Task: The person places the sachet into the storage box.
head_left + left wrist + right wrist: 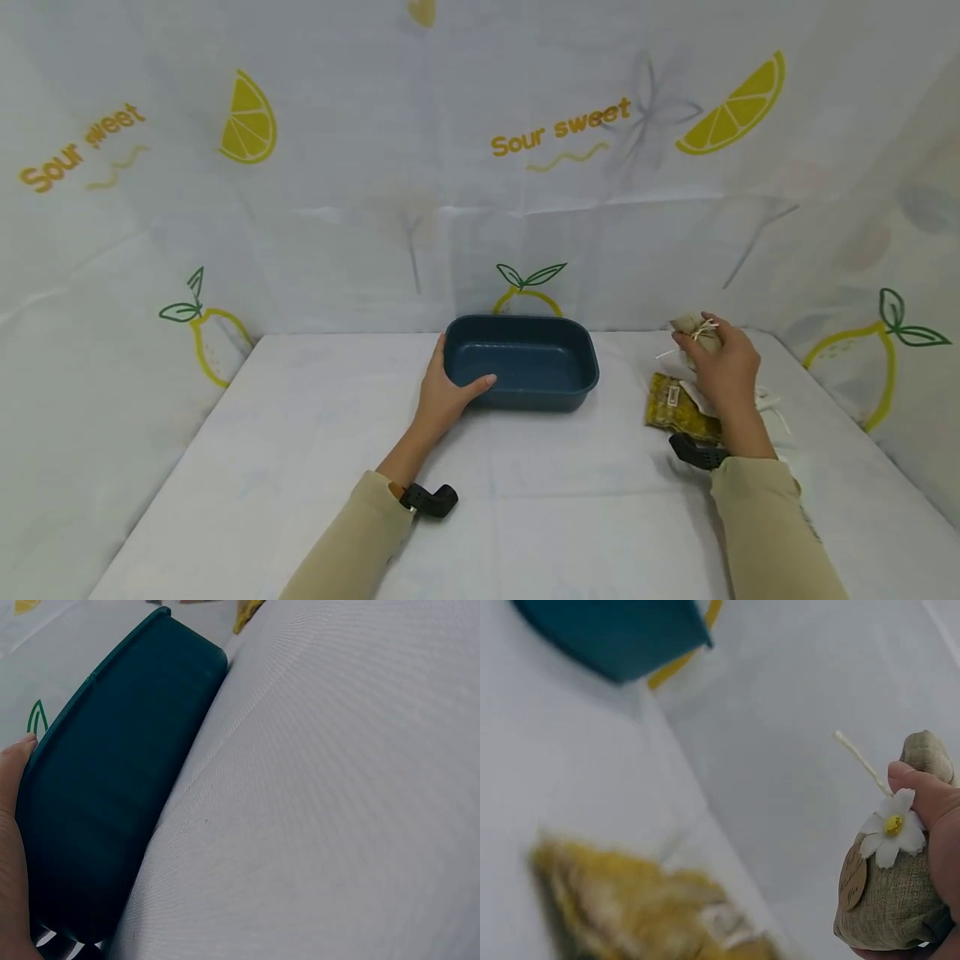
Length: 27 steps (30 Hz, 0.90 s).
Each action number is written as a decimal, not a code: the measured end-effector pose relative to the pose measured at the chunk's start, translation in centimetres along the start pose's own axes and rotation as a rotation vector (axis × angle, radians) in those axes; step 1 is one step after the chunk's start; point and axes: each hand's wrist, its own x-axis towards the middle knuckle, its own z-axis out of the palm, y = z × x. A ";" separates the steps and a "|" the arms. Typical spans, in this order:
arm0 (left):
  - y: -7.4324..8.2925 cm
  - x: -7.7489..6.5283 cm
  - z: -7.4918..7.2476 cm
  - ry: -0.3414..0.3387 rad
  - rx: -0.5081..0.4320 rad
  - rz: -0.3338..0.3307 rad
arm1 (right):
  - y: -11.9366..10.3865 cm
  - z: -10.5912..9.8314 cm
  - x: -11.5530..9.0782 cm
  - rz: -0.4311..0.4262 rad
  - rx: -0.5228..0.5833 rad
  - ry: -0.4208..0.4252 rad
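A dark blue rectangular plastic basin [536,402] stands at the back middle of the table. My left hand [441,398] grips its left end, the thumb at the front rim and the fingers along the far left side. In the left wrist view, the basin's outer wall [112,772] fills the left part. My right hand [726,362] holds a small beige burlap sachet [889,907] above the back right of the table. A white flower [894,825], a brown paper tag [852,877] and a pale cord show on the sachet.
Below my right hand lies a yellow patterned drawstring pouch [667,406] with a small label. White fabric or ribbon [767,400] lies partly hidden behind the right wrist. A white cloth printed with lemons [247,125] hangs behind the table.
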 end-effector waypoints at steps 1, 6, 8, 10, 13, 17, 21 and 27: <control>0.0 0.0 0.1 -0.004 -0.001 0.000 | -0.4 -0.2 0.0 -0.014 0.004 0.021; -0.1 0.1 0.3 -0.007 -0.003 -0.008 | -3.2 -1.2 -0.3 -0.020 0.073 0.035; -0.2 0.1 0.2 0.000 -0.003 -0.008 | -4.4 -1.4 -0.6 -0.025 0.106 -0.006; -0.4 0.2 0.1 0.003 -0.004 -0.010 | -5.6 -1.5 -0.9 -0.048 0.129 -0.040; -0.4 0.3 0.0 0.001 -0.002 -0.006 | -7.0 -1.2 -1.5 -0.106 0.153 -0.066; -0.5 0.4 -0.3 -0.001 0.010 -0.009 | -8.7 0.3 -2.2 -0.200 0.149 -0.090; -0.6 0.3 -0.2 0.004 0.003 -0.018 | -9.9 2.3 -2.6 -0.286 0.147 -0.102; -0.7 0.3 0.1 0.004 0.003 -0.018 | -11.7 5.1 -2.4 -0.343 0.213 -0.082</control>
